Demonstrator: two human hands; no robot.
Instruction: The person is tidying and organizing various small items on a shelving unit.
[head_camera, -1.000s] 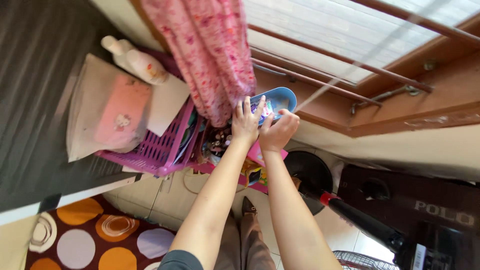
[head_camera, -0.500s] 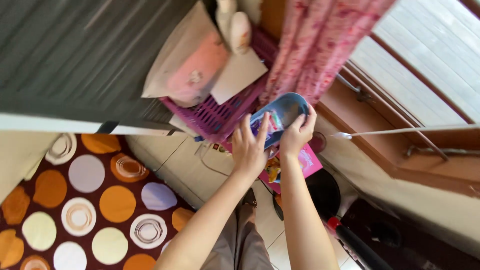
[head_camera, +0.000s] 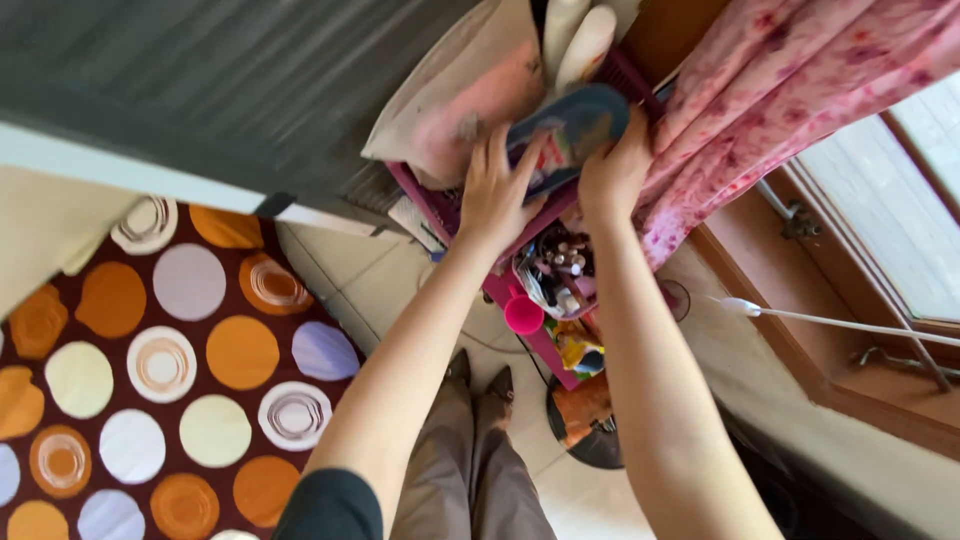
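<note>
Both hands hold a blue oval case (head_camera: 570, 125) with colourful printed packets inside it. My left hand (head_camera: 495, 195) grips its lower left edge, fingers spread over the rim. My right hand (head_camera: 615, 170) grips its right end. The case is raised over a pink plastic basket (head_camera: 440, 205) that stands on a pink rack. A cup of small cosmetics (head_camera: 560, 275) sits just below my hands.
A pale bag with a pink pouch (head_camera: 465, 100) and two white bottles (head_camera: 580, 40) lie on the basket. A pink floral curtain (head_camera: 780, 100) hangs at right by the wooden window frame (head_camera: 850, 330). A dotted rug (head_camera: 170, 370) covers the floor at left; a dark panel (head_camera: 200, 80) is above it.
The view swung right and down. Both hands carried the blue case from beside the curtain to above the pink basket, near the white bottles.
</note>
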